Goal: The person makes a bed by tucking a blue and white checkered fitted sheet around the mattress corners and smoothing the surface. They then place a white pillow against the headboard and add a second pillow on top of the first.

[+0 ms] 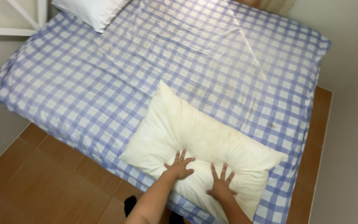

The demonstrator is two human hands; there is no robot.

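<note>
Head view: a cream pillow (199, 141) lies near the foot edge of the checked blue bedsheet (104, 83). Left hand (180, 166) and right hand (221, 184) press flat on it, fingers spread. Open sheet extends beyond; a white pillow (90, 10) occupies the far corner. Wooden floor (34, 178) borders the bed.

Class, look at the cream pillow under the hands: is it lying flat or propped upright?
Lying flat. The cream pillow rests on the checked sheet, both hands pressed on top.
</note>
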